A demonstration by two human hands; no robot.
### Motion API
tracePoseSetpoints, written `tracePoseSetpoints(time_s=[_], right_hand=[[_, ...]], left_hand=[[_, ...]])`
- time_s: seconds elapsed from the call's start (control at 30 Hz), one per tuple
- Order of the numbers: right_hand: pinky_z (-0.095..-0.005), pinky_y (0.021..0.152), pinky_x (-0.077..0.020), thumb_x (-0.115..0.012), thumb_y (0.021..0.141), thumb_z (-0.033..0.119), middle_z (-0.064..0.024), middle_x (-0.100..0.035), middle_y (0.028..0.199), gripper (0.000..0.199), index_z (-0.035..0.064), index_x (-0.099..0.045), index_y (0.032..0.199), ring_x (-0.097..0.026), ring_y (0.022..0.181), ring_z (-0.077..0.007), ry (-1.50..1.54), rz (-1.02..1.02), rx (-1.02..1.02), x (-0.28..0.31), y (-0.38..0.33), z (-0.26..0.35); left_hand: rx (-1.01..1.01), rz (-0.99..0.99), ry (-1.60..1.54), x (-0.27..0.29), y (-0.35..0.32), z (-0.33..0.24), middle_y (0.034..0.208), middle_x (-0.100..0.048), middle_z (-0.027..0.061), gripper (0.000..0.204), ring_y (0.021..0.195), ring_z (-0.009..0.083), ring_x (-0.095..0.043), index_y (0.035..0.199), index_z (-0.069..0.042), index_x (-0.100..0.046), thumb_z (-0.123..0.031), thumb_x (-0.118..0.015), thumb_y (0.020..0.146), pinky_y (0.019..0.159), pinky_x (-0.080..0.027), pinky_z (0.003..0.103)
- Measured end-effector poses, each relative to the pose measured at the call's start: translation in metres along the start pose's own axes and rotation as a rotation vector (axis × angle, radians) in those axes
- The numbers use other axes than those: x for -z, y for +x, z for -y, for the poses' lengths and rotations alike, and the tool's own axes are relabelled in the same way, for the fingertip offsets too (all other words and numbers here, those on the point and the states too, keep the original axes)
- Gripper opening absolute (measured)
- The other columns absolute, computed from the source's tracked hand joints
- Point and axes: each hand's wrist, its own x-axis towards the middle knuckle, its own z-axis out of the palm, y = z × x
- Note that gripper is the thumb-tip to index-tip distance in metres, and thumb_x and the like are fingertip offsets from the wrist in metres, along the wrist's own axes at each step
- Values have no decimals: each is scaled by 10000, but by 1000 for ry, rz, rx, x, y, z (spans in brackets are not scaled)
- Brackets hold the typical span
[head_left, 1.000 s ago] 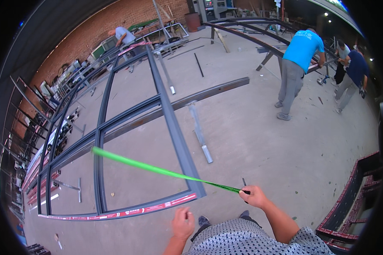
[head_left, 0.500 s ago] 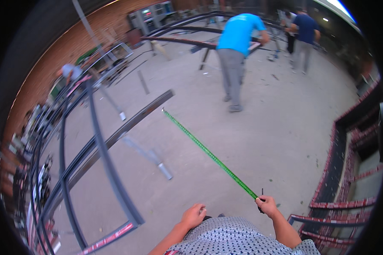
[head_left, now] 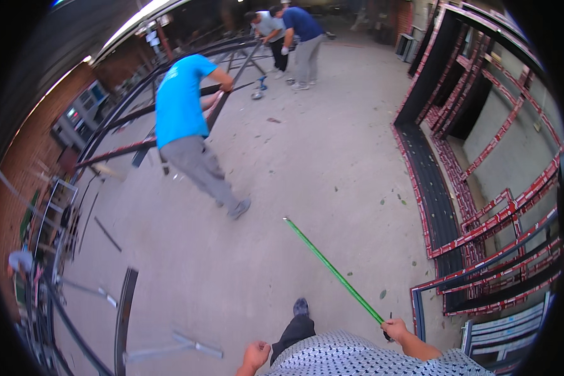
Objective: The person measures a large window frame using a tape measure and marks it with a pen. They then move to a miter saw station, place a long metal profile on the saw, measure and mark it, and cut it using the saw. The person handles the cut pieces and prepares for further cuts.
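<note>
My right hand (head_left: 395, 328) is wrapped around a tape measure, whose dark case shows only in part beneath the fingers. Its green blade (head_left: 335, 272) sticks out stiffly forward and to the left, the metal end hook in the air over the concrete floor. Low in the picture, my left hand (head_left: 255, 355) hangs beside my body with its fingers loosely curled in, and I see nothing in it. One dark shoe (head_left: 301, 307) of mine is stepping forward between the hands.
Dark metal frames with red-and-white wrapping (head_left: 438, 207) lean along the right. A co-worker in a bright blue shirt (head_left: 183, 100) bends over a large frame (head_left: 116, 152); two people (head_left: 301, 37) stand farther back. Left lie a dark metal bar (head_left: 125, 319) and a blurred grey stand (head_left: 197, 344).
My view has swung right and I have moved forward: the co-worker and left frames shift left, and the right-hand frames come fully into sight. The extended tape measure stays in my right hand.
</note>
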Motion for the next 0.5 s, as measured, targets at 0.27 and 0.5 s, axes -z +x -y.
tracePoseSetpoints(time_s=[0.27,0.5], right_hand=[[-432,462,-538,-720,877,211,-31,-604,681,157,58,-732,847,-559,523,-175,399,-183,-110,31,12,118],[-429,436,-528,-716,871,193,-46,-596,644,180,28,-710,798,-561,495,-182,622,-248,-167,46,108,174]], left_hand=[[-174,141,120,120,251,-193,1033,-747,214,417,1001,368,-719,1103,-3,-714,-373,-632,929,899,-558,432],[-276,6,-95,133,463,-356,956,-755,192,369,891,298,-738,1084,37,-695,-304,-637,955,804,-576,388]])
